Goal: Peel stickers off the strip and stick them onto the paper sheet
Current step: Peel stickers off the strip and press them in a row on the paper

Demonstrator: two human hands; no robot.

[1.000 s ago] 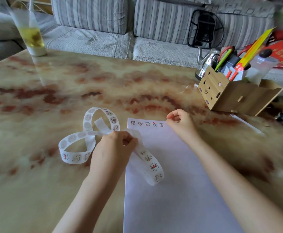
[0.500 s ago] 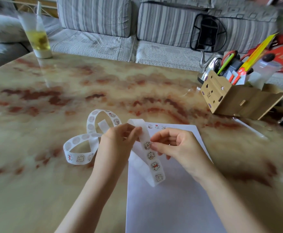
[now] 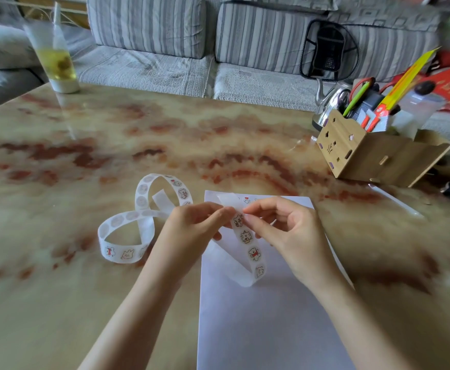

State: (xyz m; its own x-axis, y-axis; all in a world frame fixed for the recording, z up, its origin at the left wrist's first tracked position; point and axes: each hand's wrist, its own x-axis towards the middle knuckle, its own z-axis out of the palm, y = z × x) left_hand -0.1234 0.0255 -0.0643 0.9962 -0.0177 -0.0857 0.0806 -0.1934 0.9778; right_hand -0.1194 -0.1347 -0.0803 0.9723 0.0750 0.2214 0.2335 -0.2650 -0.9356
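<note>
Strip (image 3: 248, 237) is being held up over the far end of the paper sheet (image 3: 266, 321), which is lying by the near edge of the desk (image 3: 111, 134), right of middle. The strip's remainder is coiling in loose loops on the desk just left of the sheet.

Left hand (image 3: 191, 231) is pinching the backing with curled fingers (image 3: 219, 212). Right hand (image 3: 288, 236) is closing thumb and forefinger at the topmost sticker (image 3: 237, 220); whether an edge is lifting cannot be told.

Risks, as judged: a hasty pull is likely to tear or fold the sticker, and the hanging loop may be dragging the unpinned sheet askew.

Room: bare paper is lying open below the hands. The wooden organiser (image 3: 373, 156) is standing well apart toward the far right, and the glass (image 3: 55, 62) at the far left corner.
</note>
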